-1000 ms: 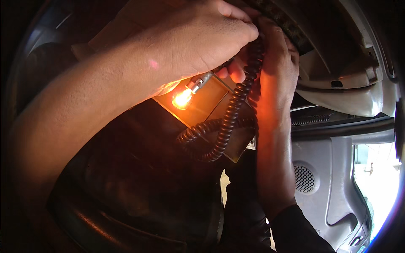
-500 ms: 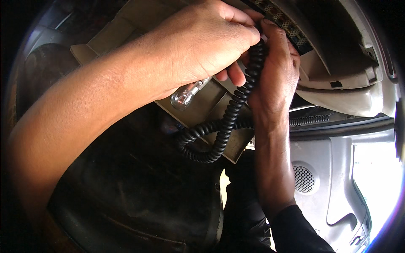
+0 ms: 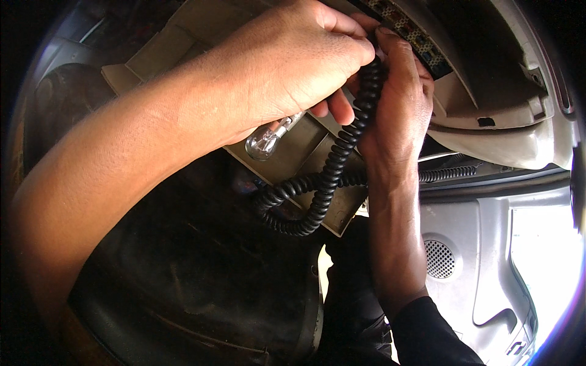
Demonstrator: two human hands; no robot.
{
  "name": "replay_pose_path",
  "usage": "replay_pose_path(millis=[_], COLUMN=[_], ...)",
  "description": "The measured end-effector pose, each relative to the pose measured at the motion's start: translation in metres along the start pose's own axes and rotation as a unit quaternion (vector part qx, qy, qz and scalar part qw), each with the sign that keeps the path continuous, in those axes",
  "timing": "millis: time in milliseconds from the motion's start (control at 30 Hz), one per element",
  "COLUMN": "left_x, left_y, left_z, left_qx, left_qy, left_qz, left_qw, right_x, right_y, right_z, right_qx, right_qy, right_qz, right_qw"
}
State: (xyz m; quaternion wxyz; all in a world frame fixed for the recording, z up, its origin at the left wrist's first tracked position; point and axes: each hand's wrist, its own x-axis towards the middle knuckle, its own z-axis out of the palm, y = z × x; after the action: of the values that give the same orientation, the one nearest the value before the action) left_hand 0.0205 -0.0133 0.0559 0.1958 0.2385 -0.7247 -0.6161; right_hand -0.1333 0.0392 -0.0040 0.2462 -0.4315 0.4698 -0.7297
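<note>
My left hand [image 3: 287, 67] is closed around a test lamp, whose clear unlit bulb [image 3: 264, 143] and metal base stick out below the palm. My right hand [image 3: 397, 104] reaches up beside it with its fingertips at a fuse panel [image 3: 410, 32] holding rows of small coloured fuses. A black coiled cord [image 3: 329, 177] runs from between the two hands, grasped by the right fingers, and loops down below them. What the fingertips press on the panel is hidden.
A beige cover panel [image 3: 308, 149] hangs behind the bulb. Cream dashboard trim [image 3: 506, 131] curves at the upper right. A grey door panel with a round speaker grille [image 3: 439, 259] lies lower right, a dark rounded shape [image 3: 195, 280] lower left.
The bulb glowed orange one second ago and is dark since half a second ago. Both hands stay near the fuse panel, shifted only slightly.
</note>
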Motion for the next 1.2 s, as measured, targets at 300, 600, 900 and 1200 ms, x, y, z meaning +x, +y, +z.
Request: replay_pose_path(millis=[300,600,900,1200], left_x=[-0.001,-0.033,-0.007,-0.002], left_y=[0.012,0.021,0.007,-0.018], left_z=[-0.01,0.023,0.012,-0.012], left_qx=[-0.157,0.033,-0.03,-0.077], left_qy=[-0.063,0.063,-0.002,-0.003], left_qz=[-0.046,0.035,0.05,0.01], left_qw=[0.984,0.997,0.998,0.997], right_x=[-0.002,-0.003,-0.002,-0.005], right_y=[-0.011,-0.003,-0.025,-0.009], right_z=[0.005,-0.006,-0.004,0.016], right_qx=[0.01,0.176,-0.092,-0.029], right_qy=[0.009,-0.036,-0.026,0.022], right_qz=[0.031,0.098,0.01,0.058], right_qw=[0.999,0.979,0.995,0.998])
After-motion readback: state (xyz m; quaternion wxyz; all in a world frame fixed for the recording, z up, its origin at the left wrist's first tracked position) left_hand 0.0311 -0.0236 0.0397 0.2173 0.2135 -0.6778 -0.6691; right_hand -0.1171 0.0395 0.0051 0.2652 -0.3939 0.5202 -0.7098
